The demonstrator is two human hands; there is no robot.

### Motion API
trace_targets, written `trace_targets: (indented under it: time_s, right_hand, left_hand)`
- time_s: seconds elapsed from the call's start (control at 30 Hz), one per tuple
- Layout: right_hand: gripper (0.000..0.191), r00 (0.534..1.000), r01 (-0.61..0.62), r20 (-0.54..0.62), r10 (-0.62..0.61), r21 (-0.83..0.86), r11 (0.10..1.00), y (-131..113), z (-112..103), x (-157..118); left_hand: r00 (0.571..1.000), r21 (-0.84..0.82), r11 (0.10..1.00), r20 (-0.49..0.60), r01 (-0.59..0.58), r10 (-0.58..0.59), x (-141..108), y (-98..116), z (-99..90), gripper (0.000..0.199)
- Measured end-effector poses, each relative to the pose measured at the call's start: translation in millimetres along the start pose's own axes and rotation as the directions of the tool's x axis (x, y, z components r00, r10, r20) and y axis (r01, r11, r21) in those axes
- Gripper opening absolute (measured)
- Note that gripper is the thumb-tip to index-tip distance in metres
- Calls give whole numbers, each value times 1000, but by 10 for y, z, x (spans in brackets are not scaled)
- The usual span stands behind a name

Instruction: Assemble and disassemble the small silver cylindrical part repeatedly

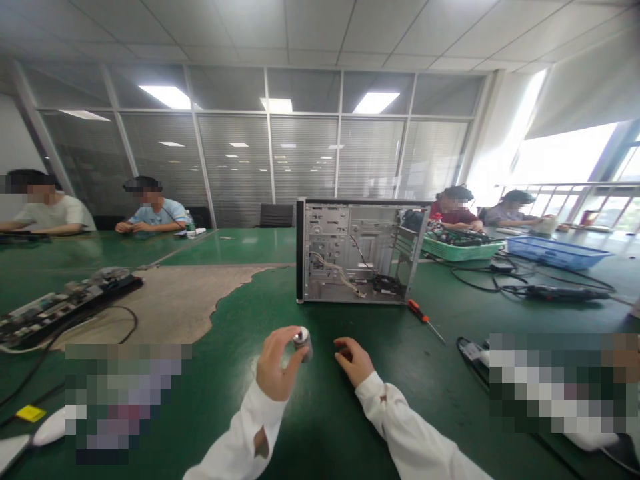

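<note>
My left hand [277, 363] pinches a small silvery cylinder [302, 339] between thumb and fingers, just above the green table [320, 413]. The cylinder's exact kind does not show. To its right, my right hand [354, 361] hovers with fingers loosely curved and apart, and nothing is seen in it. Beyond both hands stands an open computer case [360, 253], its side panel off. Loose pale cables [335, 268] and a black fan-like part [386, 285] are inside. By the case's lower right corner lies a screwdriver [425, 320] with a red and black handle.
On the left are a bare board-like sheet [190, 293], a long circuit assembly [65, 300] and cables. To the right are a green basket [463, 250], a blue basket [557, 253], black cables and a white power strip [560, 407]. Several people sit around the table.
</note>
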State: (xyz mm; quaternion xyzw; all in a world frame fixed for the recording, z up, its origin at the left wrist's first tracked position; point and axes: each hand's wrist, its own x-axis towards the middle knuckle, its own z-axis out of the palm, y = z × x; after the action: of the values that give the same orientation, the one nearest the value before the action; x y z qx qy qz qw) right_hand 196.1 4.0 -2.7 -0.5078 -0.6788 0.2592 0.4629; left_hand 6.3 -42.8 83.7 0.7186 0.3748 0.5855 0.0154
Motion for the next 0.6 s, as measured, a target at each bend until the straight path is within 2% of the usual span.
trace_targets:
  time_s: [0.03, 0.07, 0.13, 0.27, 0.37, 0.4, 0.43, 0.5, 0.6]
  right_hand:
    - [24, 1000, 1, 0, -1, 2, 1000, 7, 1, 1]
    - [24, 1000, 1, -1, -1, 4, 1000, 14, 3, 3]
    - [24, 1000, 3, -2, -3, 9, 1000, 30, 8, 7]
    - [25, 1000, 7, -16, -6, 14, 1000, 46, 19, 11]
    - [25, 1000, 11, -28, -10, 22, 1000, 44, 27, 6]
    - [25, 999, 13, -31, -12, 26, 1000, 42, 30, 3]
    - [24, 999, 14, -33, -13, 32, 999, 40, 31, 1]
    - [24, 999, 14, -34, -13, 46, 999, 39, 33, -3]
    - [23, 999, 5, -34, -2, 71, 997, 38, 25, -2]
  left_hand:
    - [983, 85, 981, 58, -176, 172, 6, 24, -34, 31]
    - [945, 152, 935, 110, -321, 307, 12, 55, -62, 32]
    - [859, 275, 814, 193, -511, 474, 19, 126, -100, 31]
    - [684, 397, 561, 340, -726, 645, -4, 225, -106, 28]
    - [567, 371, 439, 397, -818, 722, -55, 233, -79, 24]
    - [541, 354, 419, 397, -836, 742, -74, 232, -67, 22]
    - [535, 346, 420, 381, -839, 754, -91, 232, -56, 20]
    - [556, 338, 454, 336, -824, 760, -111, 236, -37, 18]
    - [573, 305, 489, 338, -817, 747, -90, 231, -27, 21]
